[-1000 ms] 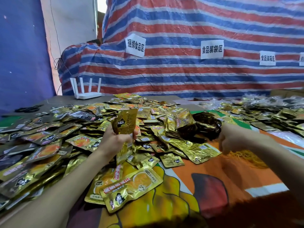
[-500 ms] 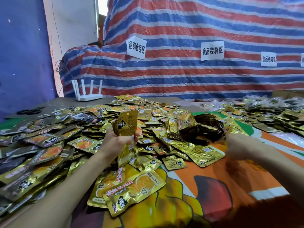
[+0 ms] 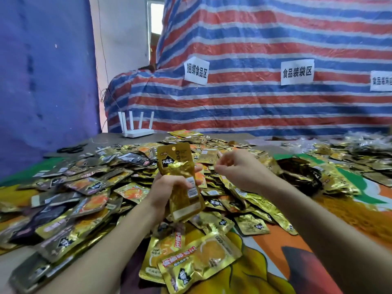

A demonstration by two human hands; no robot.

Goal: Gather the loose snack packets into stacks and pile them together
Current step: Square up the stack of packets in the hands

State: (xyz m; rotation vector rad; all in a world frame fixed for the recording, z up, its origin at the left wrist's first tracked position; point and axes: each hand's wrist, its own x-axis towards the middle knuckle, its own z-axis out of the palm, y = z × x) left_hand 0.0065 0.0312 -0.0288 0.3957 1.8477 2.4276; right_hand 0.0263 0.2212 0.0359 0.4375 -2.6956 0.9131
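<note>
Your left hand [image 3: 167, 187] grips a stack of gold packets [image 3: 178, 164] upright at centre frame, above the loose packets [image 3: 84, 187] heaped across the tabletop [image 3: 110, 141]. Your right hand [image 3: 239, 168] hovers just right of the stack, fingers loosely curled, holding nothing.
</note>
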